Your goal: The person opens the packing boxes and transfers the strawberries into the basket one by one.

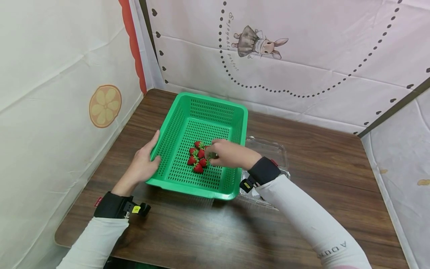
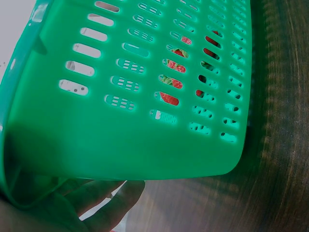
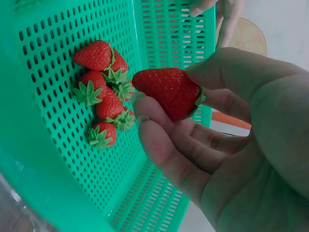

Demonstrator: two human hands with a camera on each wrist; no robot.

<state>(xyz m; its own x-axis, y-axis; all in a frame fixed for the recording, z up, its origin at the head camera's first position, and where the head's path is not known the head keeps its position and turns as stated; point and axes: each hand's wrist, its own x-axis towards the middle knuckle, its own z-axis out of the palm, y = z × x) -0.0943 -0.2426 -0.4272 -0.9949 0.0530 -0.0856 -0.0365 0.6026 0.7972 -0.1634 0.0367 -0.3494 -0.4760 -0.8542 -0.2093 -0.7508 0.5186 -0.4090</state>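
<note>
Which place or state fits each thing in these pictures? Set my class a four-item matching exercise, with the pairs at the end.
Things
1. Left hand
2. Right hand
3. Plastic container
4. Strawberry cluster

Places and states
A. Together inside the green basket
B. Pinching a single strawberry
C. See-through, on the wooden table
D. Gripping the basket's side

Pairs: 1-D, 2-B, 3-C, 4-A

The basket (image 1: 208, 130) near the frame's centre was bright green, the strawberries (image 1: 198, 169) in it red with green leaves (image 3: 99, 138). Dark-brown wood grain streaked the table (image 1: 319, 224) below. Across the top, white cloth (image 1: 191, 59) bore black dots (image 1: 263, 87), hearts (image 1: 154, 12) and a brown-skirted rabbit (image 1: 258, 43); at left, an orange fruit slice (image 1: 105, 106).
</note>
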